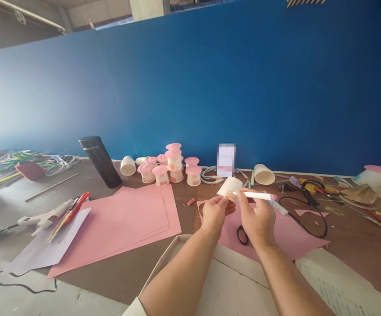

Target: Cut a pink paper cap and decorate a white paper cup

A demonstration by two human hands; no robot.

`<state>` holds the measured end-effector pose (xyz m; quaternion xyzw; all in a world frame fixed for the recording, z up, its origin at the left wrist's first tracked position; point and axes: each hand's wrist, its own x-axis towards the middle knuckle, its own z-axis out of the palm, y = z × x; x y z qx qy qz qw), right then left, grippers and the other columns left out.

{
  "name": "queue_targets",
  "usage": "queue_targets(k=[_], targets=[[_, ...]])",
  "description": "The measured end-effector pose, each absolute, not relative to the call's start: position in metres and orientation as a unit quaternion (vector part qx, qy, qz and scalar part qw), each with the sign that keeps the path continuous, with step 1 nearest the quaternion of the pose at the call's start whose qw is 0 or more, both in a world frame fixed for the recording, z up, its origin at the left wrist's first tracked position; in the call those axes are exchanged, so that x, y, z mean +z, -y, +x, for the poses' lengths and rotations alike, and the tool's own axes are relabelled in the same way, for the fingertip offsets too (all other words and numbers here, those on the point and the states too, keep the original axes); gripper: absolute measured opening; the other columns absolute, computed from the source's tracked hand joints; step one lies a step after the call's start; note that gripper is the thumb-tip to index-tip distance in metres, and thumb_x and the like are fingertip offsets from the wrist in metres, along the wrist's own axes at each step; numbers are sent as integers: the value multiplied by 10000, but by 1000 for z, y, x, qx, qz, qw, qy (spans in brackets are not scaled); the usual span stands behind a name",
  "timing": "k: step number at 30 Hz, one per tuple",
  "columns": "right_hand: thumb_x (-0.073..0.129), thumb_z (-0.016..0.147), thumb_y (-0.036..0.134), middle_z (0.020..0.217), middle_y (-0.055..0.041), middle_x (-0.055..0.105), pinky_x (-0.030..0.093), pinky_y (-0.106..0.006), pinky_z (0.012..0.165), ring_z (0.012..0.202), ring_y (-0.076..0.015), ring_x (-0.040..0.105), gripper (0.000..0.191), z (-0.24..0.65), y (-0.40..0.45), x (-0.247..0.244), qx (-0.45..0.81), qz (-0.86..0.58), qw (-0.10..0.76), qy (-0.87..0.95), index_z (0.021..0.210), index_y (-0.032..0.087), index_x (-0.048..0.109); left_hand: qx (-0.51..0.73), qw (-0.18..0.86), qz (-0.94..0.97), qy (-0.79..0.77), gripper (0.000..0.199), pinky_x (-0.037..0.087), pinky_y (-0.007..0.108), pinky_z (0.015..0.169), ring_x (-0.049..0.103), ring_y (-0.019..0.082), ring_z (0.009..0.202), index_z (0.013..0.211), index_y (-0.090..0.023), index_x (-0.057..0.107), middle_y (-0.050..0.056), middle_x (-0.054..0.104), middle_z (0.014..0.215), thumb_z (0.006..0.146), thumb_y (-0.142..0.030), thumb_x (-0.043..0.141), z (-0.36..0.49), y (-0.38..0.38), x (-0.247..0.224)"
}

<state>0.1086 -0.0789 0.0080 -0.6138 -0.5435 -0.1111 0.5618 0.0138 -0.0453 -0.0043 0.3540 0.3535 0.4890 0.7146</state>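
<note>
head: left hand (215,214) tilts cup (231,186), right (258,217) angles marker (258,195)

Black bottle (101,162) standing before blue partition (210,87); grey cable coil (209,182) near partition; black cord (326,226) looped at right.

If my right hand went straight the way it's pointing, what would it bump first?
Your right hand would probably bump the white cup your left hand holds, though the picture makes depth hard to judge.
</note>
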Motion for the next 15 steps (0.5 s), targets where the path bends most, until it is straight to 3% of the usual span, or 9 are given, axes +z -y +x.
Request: queue_targets(k=[15], targets=[[547,849,396,790,-49,679,434,-296,725,753,-189,597,241,108,79,8,-102,-618,553,549,848,195,677,478,706,391,-349,221,524,337,777,650,183,709,722,-93,669,110,663,712,733,-314,663,14,47,-2]])
